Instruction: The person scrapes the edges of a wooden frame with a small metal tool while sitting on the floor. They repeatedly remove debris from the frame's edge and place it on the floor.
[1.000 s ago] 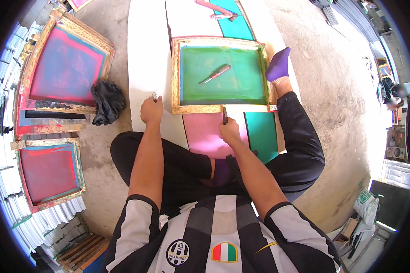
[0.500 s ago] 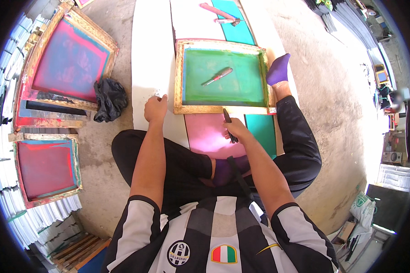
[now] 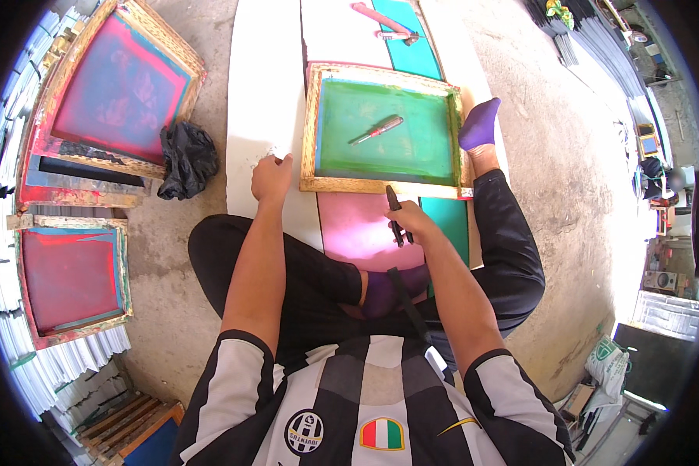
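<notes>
- Wooden screen frame [image 3: 380, 186] with green mesh lies flat on the long white board [image 3: 264, 85], directly ahead of me; its near rail sits between my two hands.
- Right hand [image 3: 408, 225]: fingers are curled closed around a dark, slim tool [image 3: 396, 213], tip pointing up to the frame's near rail. I judge the pencil-like hold gives control at the tip.
- Left hand [image 3: 272, 177]: fingers folded into a loose fist, knuckles pressed on the white board just beside the frame's left corner; it grips nothing. I read this as a brace to steady my lean.
- A pink sheet [image 3: 357, 229] and a teal sheet [image 3: 446, 221] lie under the frame's near edge, below my right hand.
- A small red-handled tool [image 3: 377, 130] rests loose on the green mesh, within reach.
- My right foot in a purple sock [image 3: 479, 124] touches the frame's right rail, possibly holding it in place.
- Two further frames [image 3: 116, 85] [image 3: 70, 276] with red mesh and a black bag [image 3: 185, 158] lie on the floor to my left, well apart.
</notes>
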Tool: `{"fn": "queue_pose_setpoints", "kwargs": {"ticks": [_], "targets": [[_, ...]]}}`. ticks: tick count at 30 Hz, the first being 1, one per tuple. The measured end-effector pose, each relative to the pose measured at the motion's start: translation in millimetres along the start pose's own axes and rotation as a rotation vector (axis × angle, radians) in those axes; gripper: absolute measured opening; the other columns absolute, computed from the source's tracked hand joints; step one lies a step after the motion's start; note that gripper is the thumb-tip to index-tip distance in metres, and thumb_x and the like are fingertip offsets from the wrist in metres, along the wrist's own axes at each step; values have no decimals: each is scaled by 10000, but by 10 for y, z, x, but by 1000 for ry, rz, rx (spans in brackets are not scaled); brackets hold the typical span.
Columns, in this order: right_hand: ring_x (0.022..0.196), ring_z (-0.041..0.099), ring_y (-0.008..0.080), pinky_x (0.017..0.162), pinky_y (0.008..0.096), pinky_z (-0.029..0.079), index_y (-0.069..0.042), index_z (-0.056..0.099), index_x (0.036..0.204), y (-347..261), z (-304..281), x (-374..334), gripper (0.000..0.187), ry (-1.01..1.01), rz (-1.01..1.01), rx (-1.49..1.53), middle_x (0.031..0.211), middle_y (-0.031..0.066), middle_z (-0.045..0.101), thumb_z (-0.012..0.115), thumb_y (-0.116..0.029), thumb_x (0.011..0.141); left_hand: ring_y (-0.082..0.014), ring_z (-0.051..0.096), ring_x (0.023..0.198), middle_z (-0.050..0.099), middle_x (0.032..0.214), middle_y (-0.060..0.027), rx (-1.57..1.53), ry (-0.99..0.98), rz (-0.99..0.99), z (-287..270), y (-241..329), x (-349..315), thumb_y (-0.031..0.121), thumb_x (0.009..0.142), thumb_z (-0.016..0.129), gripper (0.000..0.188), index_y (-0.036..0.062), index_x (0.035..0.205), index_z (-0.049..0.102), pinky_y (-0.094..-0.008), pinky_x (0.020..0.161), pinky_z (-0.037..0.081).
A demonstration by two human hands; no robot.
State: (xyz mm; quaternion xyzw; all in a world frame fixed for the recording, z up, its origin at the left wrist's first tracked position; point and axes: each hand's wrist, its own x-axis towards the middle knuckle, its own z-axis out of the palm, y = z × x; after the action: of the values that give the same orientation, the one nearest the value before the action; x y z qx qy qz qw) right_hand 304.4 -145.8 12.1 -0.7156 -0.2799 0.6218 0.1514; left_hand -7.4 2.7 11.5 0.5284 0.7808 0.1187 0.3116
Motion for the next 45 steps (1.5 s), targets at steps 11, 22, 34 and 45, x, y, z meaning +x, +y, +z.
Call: {"fn": "queue_pose_setpoints", "kwargs": {"ticks": [11,22,34,45], "targets": [[760,718,305,645,477,592,93,590,1165,-76,-127,96,412,-35,85,-89,918,219,708,673,-274,996,-354,739,1010,781,1036,-153,-13,18,-11,-37,25,-37,491,915,682,432,90,1023,798,-481,884,570],[723,722,297,604,453,607,110,601,1080,-101,-159,177,370,-27,106,-136,861,235,708,682,-238,985,-356,739,1015,781,1047,-151,-26,14,-1,-5,24,-14,496,913,679,437,94,1035,800,-483,886,570],[537,663,251,436,399,513,104,601,1016,-105,2,120,247,125,55,-198,718,183,672,614,-111,896,-358,741,1008,781,1041,-144,-15,20,4,43,15,32,496,911,675,438,95,1035,800,-483,880,571],[524,680,233,490,388,538,23,645,886,-99,207,41,140,286,-9,-334,687,160,687,586,-94,837,-364,742,990,781,1028,-164,53,27,16,93,89,-20,496,903,673,458,74,1027,800,-476,872,575]]}}
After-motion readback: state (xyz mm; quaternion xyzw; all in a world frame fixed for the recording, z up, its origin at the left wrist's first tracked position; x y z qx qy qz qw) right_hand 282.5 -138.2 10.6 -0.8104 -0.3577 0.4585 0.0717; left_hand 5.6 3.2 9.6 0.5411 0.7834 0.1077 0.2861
